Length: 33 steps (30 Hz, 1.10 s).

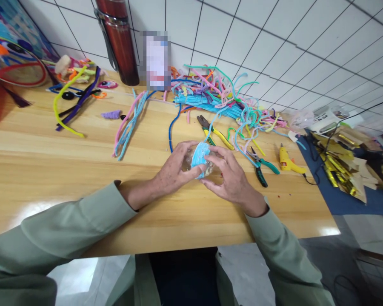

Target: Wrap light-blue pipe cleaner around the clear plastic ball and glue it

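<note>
Between my two hands, over the wooden table, is a clear ball (212,169) with a light blue pipe cleaner (199,158) wound around it in a band. My left hand (181,163) grips the ball's left side, its thumb lying across the blue band. On the right, my right hand (226,173) holds the other side with its fingertips on the band's edge. A loose blue strand runs up from the band toward the pile of pipe cleaners (213,104). The underside of the ball is hidden by my fingers.
Yellow-handled pliers (215,131) lie just beyond my hands. Green-handled pliers (261,166) and a yellow glue gun (287,160) are to the right. A red-brown thermos (121,46) and a blurred phone-like rectangle (156,61) stand by the tiled wall. Pink and blue pipe cleaners (130,125) lie left.
</note>
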### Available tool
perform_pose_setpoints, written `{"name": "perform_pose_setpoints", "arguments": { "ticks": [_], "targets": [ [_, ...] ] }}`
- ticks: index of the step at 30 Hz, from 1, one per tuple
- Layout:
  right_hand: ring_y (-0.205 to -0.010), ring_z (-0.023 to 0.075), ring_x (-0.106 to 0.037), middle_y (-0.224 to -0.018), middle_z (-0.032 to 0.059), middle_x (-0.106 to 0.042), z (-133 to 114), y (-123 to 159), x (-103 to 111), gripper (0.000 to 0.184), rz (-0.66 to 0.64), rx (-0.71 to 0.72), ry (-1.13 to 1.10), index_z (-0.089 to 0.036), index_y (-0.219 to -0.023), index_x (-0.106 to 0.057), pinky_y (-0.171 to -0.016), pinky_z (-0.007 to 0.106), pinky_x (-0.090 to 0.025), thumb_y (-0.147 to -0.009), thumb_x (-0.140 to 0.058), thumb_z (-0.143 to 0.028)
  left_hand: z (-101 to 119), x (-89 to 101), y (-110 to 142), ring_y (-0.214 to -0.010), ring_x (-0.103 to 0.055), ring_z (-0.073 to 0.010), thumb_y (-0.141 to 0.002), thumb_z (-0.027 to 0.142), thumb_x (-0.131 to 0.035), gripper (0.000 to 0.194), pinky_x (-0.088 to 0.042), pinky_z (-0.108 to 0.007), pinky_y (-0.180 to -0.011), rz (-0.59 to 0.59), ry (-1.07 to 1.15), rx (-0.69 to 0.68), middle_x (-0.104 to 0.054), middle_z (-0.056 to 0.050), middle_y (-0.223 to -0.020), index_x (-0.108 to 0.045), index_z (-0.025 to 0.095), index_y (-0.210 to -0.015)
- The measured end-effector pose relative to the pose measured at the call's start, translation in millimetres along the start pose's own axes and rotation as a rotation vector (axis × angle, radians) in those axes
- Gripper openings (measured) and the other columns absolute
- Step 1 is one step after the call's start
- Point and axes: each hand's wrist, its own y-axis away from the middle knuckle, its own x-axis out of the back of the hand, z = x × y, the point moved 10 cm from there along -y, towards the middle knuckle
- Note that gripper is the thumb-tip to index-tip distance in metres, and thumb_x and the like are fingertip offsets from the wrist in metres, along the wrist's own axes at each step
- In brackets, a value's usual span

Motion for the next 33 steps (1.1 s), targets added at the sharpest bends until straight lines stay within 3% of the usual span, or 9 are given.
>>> {"name": "perform_pose_setpoints", "arguments": {
  "ticks": [12,33],
  "targets": [
    [-0.139,0.0373,-0.065,-0.148,0.0145,-0.063,8.0,0.0,-2.9,0.055,0.05,-0.033,-0.02,-0.031,-0.145,-0.057,-0.113,0.066,-0.057,-0.095,-0.079,-0.031,-2.8,-0.8,0.6,-0.135,-0.062,-0.0299,-0.099,0.044,-0.073,0.054,-0.053,-0.054,-0.116,0.016,0.04,0.028,-0.061,-0.014,-0.146,-0.05,0.026,-0.145],
    [-0.137,0.036,-0.066,-0.146,0.0174,-0.066,2.0,-1.3,1.8,0.055,0.078,-0.001,-0.01,-0.027,-0.147,-0.059,-0.112,0.061,-0.059,-0.095,-0.079,-0.029,-5.1,-5.8,0.8,-0.132,-0.06,-0.0291,-0.101,0.049,-0.07,0.052,-0.054,-0.05,-0.111,-0.044,0.206,0.16,-0.057,-0.013,-0.143,-0.048,0.027,-0.142]
  ]
}}
